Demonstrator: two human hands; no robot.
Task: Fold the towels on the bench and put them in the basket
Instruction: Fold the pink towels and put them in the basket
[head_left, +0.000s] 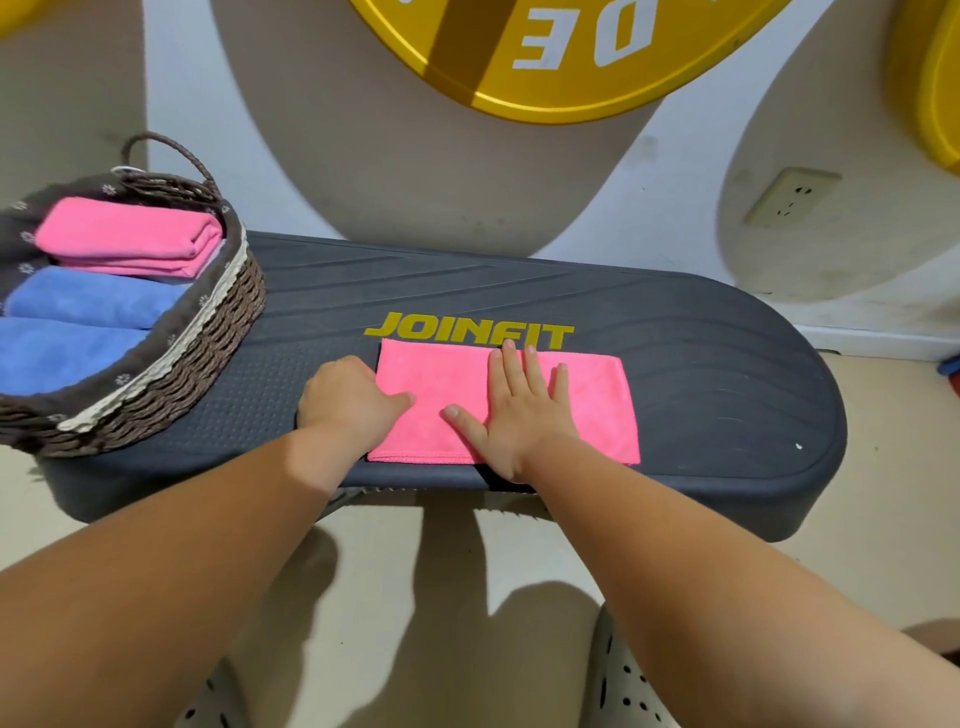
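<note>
Head view showed both hands on the pink towel (587, 395), neither one closed around it. The right hand (514, 410) lay flat, fingers spread and extended, palm pressing the middle of the cloth near its front edge. The left hand (350, 402) rested at the towel's left edge with fingers curled under; its thumb lay on top of the cloth. Whether the curled fingers pinched the edge could not be determined.

The towel was a wide rectangle lying flat on the bench (727, 374), just below the yellow JOINFIT lettering (470, 331). A stitched hem ran along its front edge. The layering suggested a partly folded state, with at least one more fold probably required.

Handling estimate: the cloth appeared thin, soft and light, with no stiffness. It would likely drape and lose shape if lifted by one point. The textured bench surface should limit sliding. Recommended hold: pinch the two left corners, or the left edge, and carry it over to the right edge while the flat hand anchors the centre.

The wicker basket (171, 374) stood on the left end of the bench, well apart from the towel. It held a folded pink towel (130, 236) and blue towels (83, 317).
</note>
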